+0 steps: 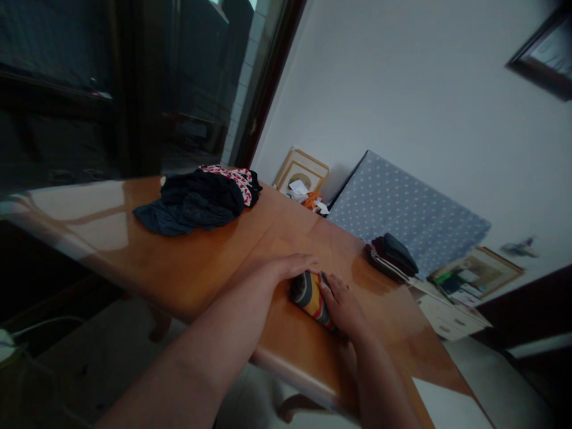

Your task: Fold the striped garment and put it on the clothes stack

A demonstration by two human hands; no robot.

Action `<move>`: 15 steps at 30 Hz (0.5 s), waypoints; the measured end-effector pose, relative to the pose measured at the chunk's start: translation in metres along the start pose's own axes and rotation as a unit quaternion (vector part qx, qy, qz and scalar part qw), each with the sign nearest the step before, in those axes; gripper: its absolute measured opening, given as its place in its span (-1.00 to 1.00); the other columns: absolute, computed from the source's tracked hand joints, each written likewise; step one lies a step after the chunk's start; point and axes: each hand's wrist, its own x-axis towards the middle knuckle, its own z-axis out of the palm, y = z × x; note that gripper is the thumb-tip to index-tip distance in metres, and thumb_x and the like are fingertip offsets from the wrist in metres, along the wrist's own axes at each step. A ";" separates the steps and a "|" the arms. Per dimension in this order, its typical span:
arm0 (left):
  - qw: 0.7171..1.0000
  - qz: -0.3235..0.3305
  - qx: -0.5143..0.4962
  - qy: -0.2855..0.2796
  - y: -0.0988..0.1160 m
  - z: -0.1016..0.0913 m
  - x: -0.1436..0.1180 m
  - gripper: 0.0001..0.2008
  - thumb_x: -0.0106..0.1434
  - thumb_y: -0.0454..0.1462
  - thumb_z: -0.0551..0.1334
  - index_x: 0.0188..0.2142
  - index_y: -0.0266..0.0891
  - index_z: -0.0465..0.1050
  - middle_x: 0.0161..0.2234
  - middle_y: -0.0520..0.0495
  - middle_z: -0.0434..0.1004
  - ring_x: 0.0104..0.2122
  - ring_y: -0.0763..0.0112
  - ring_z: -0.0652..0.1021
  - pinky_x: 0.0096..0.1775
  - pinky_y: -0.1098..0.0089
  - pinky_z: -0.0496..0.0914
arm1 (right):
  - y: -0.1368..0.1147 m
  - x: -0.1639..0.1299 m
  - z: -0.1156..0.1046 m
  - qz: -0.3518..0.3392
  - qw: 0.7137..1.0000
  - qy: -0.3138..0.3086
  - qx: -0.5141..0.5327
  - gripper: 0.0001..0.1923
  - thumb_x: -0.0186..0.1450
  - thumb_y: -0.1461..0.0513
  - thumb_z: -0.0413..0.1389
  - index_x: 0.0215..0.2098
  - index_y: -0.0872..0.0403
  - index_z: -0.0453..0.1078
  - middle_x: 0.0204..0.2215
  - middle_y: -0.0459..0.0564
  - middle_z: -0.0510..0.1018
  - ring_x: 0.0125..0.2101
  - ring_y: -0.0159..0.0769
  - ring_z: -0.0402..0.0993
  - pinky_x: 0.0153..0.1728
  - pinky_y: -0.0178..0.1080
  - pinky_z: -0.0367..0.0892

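A small folded cloth (307,293) with orange, black and pale stripes lies on the glossy wooden table (210,262) near its front edge. My left hand (292,265) rests flat over the cloth's far end, fingers together. My right hand (342,304) presses on the cloth's right side, fingers pointing along it. Both forearms reach in from the bottom of the view.
A heap of dark clothes (196,199) with a red-and-white patterned piece sits at the table's far left. A folded dark stack (393,256) lies at the right. A dotted grey board (402,214) and framed pictures (301,173) lean on the wall.
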 end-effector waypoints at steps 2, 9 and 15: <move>1.000 -0.011 -0.002 -0.018 -0.001 0.000 0.001 -0.83 0.14 -0.12 0.30 -0.36 -0.13 0.57 -0.38 -0.08 0.67 -0.14 0.12 0.56 -0.03 0.26 0.35 | -0.005 -0.002 -0.009 -0.007 1.000 0.009 0.009 -0.35 0.45 -0.10 -0.26 0.33 -0.01 0.22 0.31 0.06 0.28 0.33 -0.07 0.10 0.33 0.09 -0.05; 0.999 -0.020 -0.014 -0.028 -0.001 0.001 -0.001 -0.76 0.20 -0.06 0.27 -0.31 -0.15 0.56 -0.37 -0.12 0.68 -0.10 0.09 0.55 -0.02 0.23 0.34 | -0.015 0.006 -0.026 -0.019 0.997 0.050 0.051 -0.31 0.43 -0.09 -0.26 0.30 0.12 0.28 0.26 0.11 0.34 0.30 -0.11 0.18 0.31 -0.05 0.07; 1.000 -0.006 -0.021 0.016 0.002 0.000 -0.004 -0.76 0.22 -0.07 0.28 -0.27 -0.17 0.54 -0.33 -0.14 0.66 -0.12 0.12 0.56 -0.07 0.26 0.37 | -0.014 0.005 0.001 -0.049 0.999 -0.003 -0.012 -0.29 0.45 -0.12 -0.30 0.39 0.09 0.10 0.37 0.06 0.14 0.39 -0.11 -0.07 0.35 0.03 -0.10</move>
